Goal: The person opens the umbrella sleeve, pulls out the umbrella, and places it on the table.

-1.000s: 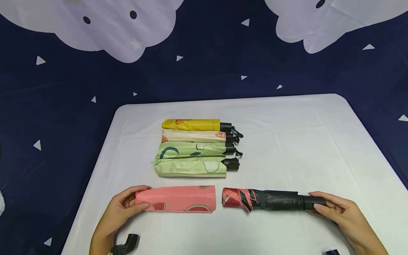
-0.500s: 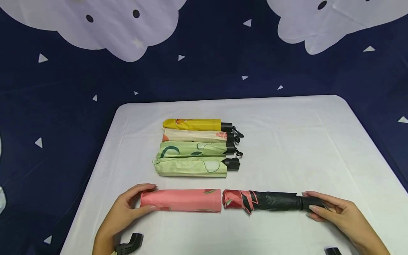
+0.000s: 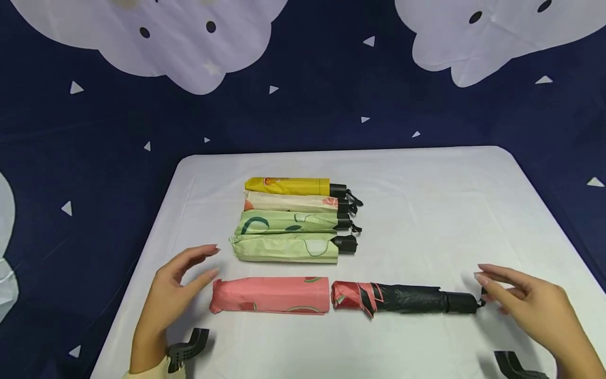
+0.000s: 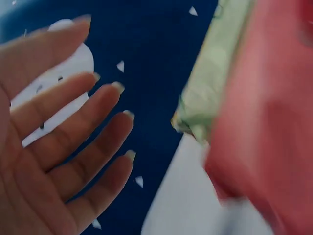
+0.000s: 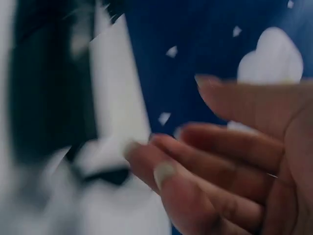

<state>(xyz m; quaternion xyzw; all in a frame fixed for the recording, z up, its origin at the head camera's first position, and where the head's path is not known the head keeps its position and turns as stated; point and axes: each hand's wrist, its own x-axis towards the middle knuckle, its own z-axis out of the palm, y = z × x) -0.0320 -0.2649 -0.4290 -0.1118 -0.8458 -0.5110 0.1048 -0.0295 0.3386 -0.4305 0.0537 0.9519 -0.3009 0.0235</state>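
A pink umbrella cover [image 3: 270, 295] with watermelon prints lies flat at the front of the table. In line with it, its tip near the cover's right end, lies a folded umbrella [image 3: 409, 298], black with a pink end. My left hand [image 3: 172, 289] hovers off the cover's left end, fingers spread and holding nothing; the left wrist view shows its bare palm [image 4: 63, 142]. Beside the umbrella's black handle [image 3: 461, 303] is my right hand [image 3: 535, 302]. Its fingers are loosely bent around nothing in the right wrist view, with the dark wrist strap [image 5: 107, 175] just off the fingertips.
Behind lie several covered umbrellas in a stack of rows: yellow [image 3: 289, 186], cream [image 3: 291, 201], green with leaf prints [image 3: 289, 222] and pale green [image 3: 284, 247], handles to the right. A dark blue cloth with clouds [image 3: 307, 105] surrounds the white table [image 3: 426, 179].
Both hands have let go: the left from the pink cover, moving left and up, the right from the umbrella handle, moving right. Earlier, the cover slid right, closer to the umbrella's tip.
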